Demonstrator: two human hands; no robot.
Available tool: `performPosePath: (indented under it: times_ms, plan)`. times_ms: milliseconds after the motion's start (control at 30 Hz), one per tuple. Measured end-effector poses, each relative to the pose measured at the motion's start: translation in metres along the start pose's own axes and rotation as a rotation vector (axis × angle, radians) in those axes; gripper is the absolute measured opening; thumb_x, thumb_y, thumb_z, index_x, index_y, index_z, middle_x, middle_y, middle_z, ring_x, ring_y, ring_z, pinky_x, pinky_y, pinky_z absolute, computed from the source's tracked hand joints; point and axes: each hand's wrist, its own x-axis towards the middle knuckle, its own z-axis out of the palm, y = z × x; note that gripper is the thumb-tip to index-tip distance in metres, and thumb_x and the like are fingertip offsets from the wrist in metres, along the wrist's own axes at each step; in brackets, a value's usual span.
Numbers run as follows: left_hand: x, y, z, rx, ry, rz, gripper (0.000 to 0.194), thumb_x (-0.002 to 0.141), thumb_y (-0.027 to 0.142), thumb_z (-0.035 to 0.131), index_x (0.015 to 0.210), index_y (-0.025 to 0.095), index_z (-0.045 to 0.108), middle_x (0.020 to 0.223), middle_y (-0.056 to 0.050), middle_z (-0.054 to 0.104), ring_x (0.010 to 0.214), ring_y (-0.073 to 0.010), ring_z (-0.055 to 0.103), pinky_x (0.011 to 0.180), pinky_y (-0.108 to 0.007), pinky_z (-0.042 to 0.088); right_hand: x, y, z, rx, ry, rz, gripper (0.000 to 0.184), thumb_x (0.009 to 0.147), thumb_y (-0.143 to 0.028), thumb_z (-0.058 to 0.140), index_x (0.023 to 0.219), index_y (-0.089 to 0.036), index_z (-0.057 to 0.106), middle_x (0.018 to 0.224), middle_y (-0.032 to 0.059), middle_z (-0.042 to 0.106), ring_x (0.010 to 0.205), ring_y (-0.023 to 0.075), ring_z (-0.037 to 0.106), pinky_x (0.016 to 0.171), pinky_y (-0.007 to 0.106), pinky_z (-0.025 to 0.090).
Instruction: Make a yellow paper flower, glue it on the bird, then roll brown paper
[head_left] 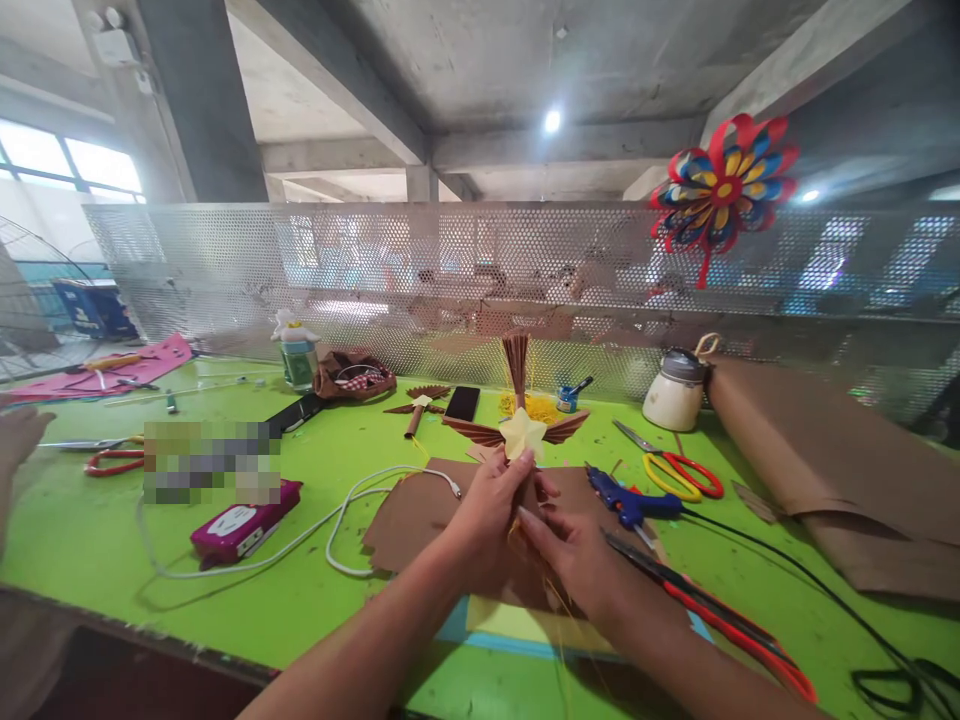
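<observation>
Figure of paper [519, 395]: likely light, 2 pleated wings [478, 433] crushable; grip below star [525, 432]. Left hand [491, 492] holds there; right hand [574, 555] pinches yellow strands [515, 528].

Two hands at work, left hand [487, 500] and right hand [581, 560], their fingers on one paper figure [515, 365]! A second paper figure [412, 422] lies beyond them to the left, and each carries one star, so two: the near star [523, 432], the far star [422, 402]. Scissors? One red-handled pair [112, 462] well left of the fingers, one red-and-yellow pair [686, 475] to their right, at least two. One glue gun [634, 502] just right of them, one phone [462, 404] beyond, one magenta socket block [247, 520] left, one lidded pot [673, 395] far right, and one paper flower [724, 188] high above!
</observation>
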Motion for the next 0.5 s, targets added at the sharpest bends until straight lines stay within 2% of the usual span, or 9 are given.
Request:
performPosePath:
  times_ms: [67,167,200,267,333,433,500]
  plan:
    - [0.002,0.003,-0.001,-0.035,0.005,-0.012,0.029,0.078,0.041,0.059,0.086,0.015,0.05,0.069,-0.003,0.064,0.05,-0.0114,0.057,0.048,-0.022,0.045,0.002,-0.003,-0.007,-0.082,0.1,-0.033,0.048,0.079,-0.056,0.05,0.065,-0.011,0.061,0.061,0.0036,0.057,0.058,0.0136,0.049,0.055,0.025,0.039]
    - [0.006,0.007,-0.004,-0.057,0.017,0.015,0.027,0.077,0.038,0.062,0.085,0.013,0.053,0.071,-0.006,0.067,0.063,-0.0149,0.062,0.062,-0.026,0.049,0.007,-0.012,-0.02,-0.185,0.3,-0.16,0.044,0.082,-0.053,0.047,0.078,-0.013,0.064,0.075,0.0067,0.063,0.067,0.0166,0.053,0.064,0.027,0.043]
    - [0.006,0.008,-0.004,-0.047,0.019,0.031,0.028,0.077,0.038,0.062,0.086,0.013,0.054,0.073,-0.008,0.068,0.067,-0.0159,0.063,0.066,-0.027,0.049,0.008,-0.015,-0.023,-0.189,0.308,-0.189,0.042,0.083,-0.052,0.047,0.084,-0.014,0.065,0.079,0.0069,0.063,0.069,0.017,0.053,0.067,0.028,0.043]
    - [0.007,0.01,-0.005,-0.007,0.015,0.058,0.031,0.077,0.04,0.062,0.088,0.012,0.056,0.078,-0.01,0.069,0.073,-0.0175,0.064,0.072,-0.028,0.048,0.01,-0.02,-0.026,-0.13,0.216,-0.185,0.041,0.083,-0.051,0.047,0.095,-0.016,0.064,0.085,0.0065,0.064,0.071,0.0171,0.055,0.068,0.028,0.045]
    - [0.006,0.011,-0.004,0.04,0.018,0.077,0.034,0.076,0.042,0.062,0.092,0.012,0.058,0.082,-0.011,0.07,0.075,-0.0187,0.065,0.074,-0.03,0.047,0.01,-0.024,-0.025,-0.006,0.08,-0.114,0.042,0.083,-0.051,0.047,0.105,-0.018,0.061,0.091,0.0061,0.064,0.073,0.0168,0.057,0.066,0.028,0.046]
    - [0.006,0.012,-0.005,0.105,0.047,0.109,0.036,0.077,0.043,0.061,0.097,0.012,0.059,0.083,-0.012,0.07,0.076,-0.0199,0.065,0.074,-0.032,0.047,0.007,-0.026,-0.019,0.188,-0.092,-0.024,0.046,0.08,-0.048,0.054,0.119,-0.023,0.053,0.105,0.0068,0.061,0.08,0.0169,0.058,0.066,0.027,0.048]
    - [0.006,0.013,-0.007,0.139,0.066,0.114,0.036,0.079,0.043,0.059,0.095,0.011,0.06,0.086,-0.013,0.07,0.075,-0.0196,0.064,0.072,-0.031,0.047,0.004,-0.026,-0.015,0.265,-0.167,-0.02,0.051,0.076,-0.042,0.061,0.122,-0.025,0.049,0.112,0.0075,0.057,0.084,0.0167,0.057,0.067,0.027,0.048]
